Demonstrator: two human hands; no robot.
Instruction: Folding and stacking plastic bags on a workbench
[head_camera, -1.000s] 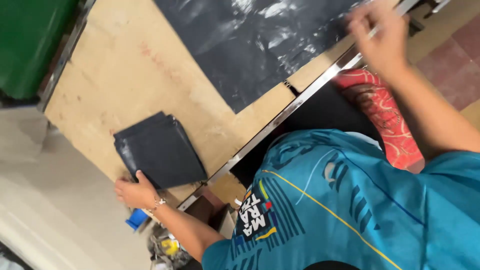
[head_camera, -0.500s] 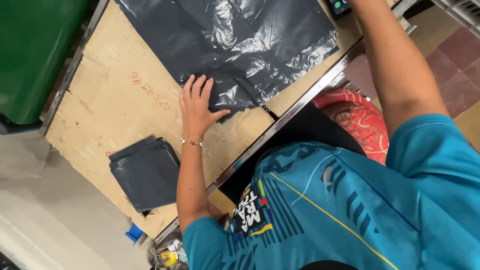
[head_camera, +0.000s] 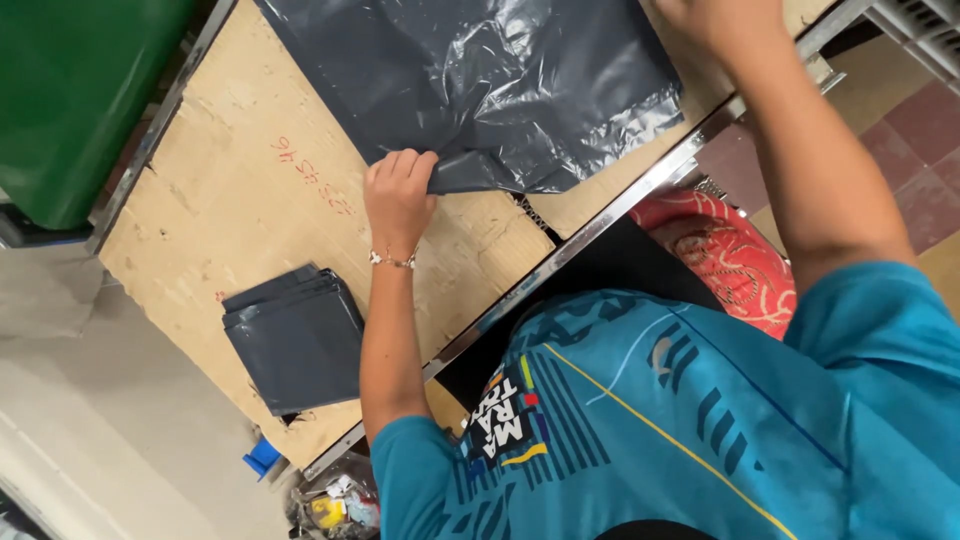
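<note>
A large dark grey plastic bag (head_camera: 480, 90) lies spread flat and wrinkled across the far part of the surface (head_camera: 250, 200), a sheet of brown cardboard with red scribbles, framed along its near edge by a metal rail (head_camera: 560, 265). The bag's near corner sits just inside that rail, and the left hand (head_camera: 398, 195) rests there, its fingers (head_camera: 405, 165) curled and pressed together over the bag's edge, pinching the plastic against the thumb. A thin bracelet (head_camera: 392, 260) circles that wrist. The right hand (head_camera: 715, 20) reaches to the far right corner of the bag at the top of the view; it is cut off by the frame, so whether its fingers are spread or closed cannot be told. Toward the left near corner of the surface, well apart from the big bag, lies a stack of folded dark grey bags (head_camera: 295, 340), squared up and flat. A green bin (head_camera: 75, 95) stands beyond the far left edge. Below the rail, a red patterned cloth (head_camera: 735, 255) shows beside the person's blue shirt (head_camera: 680, 420), and small clutter (head_camera: 335, 505) lies on the floor near the left corner.
</note>
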